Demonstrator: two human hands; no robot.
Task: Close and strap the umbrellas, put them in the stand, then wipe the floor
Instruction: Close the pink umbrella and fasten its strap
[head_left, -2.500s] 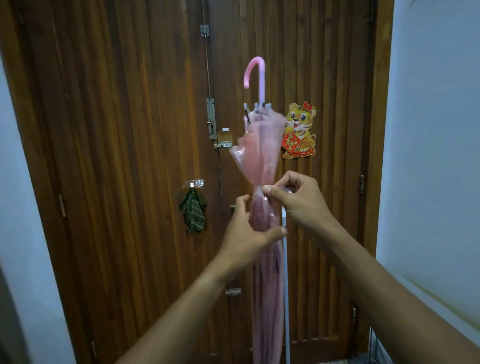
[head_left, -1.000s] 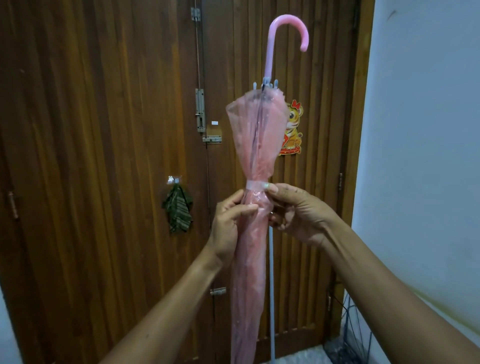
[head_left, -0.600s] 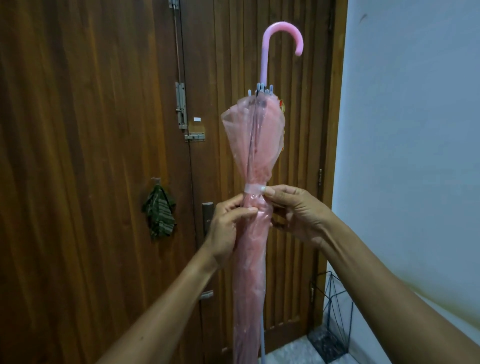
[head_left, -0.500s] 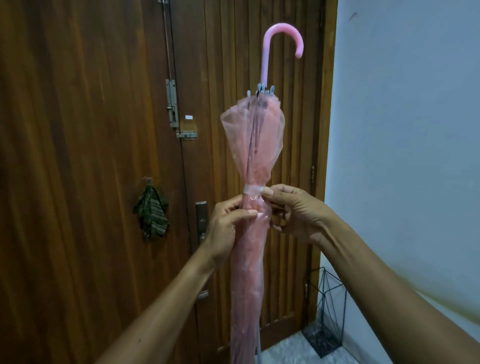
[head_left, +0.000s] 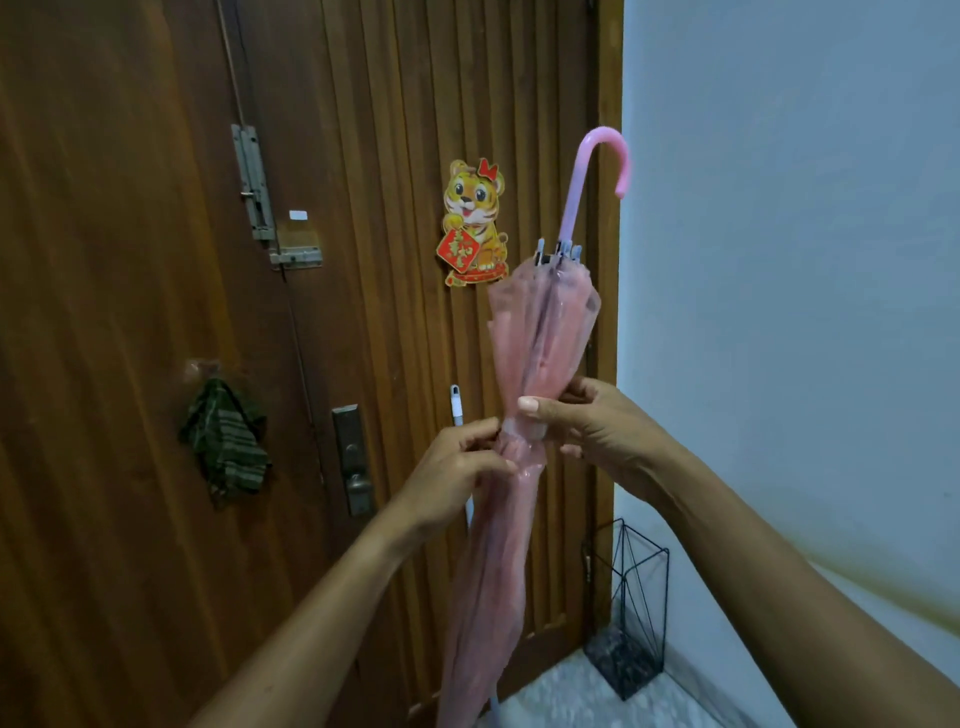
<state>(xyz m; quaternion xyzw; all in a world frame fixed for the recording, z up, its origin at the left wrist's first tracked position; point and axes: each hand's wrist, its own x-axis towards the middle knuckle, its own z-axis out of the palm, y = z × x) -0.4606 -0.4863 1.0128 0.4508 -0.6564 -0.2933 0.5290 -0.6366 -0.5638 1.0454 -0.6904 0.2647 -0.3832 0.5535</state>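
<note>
A closed pink see-through umbrella (head_left: 540, 332) with a pink hooked handle (head_left: 602, 156) is held up in front of me, handle end on top and leaning to the right. A pale strap (head_left: 524, 428) circles its canopy at the middle. My left hand (head_left: 452, 467) pinches the folds just below the strap. My right hand (head_left: 587, 426) grips the umbrella at the strap, thumb laid over it. A black wire umbrella stand (head_left: 631, 597) sits on the floor at the lower right, in the corner by the door.
A brown wooden door (head_left: 130, 312) fills the left and middle, with a bolt latch (head_left: 260, 197), a lock plate (head_left: 353, 462), a tiger sticker (head_left: 472, 223) and a hanging green cloth (head_left: 223, 441). A thin white pole (head_left: 456, 405) leans behind the umbrella. A pale wall (head_left: 779, 260) is on the right.
The umbrella has tilted to the right and sits lower in view. My view has swung, so the tiger sticker and more of the wire stand show. Both hands stay at the strap.
</note>
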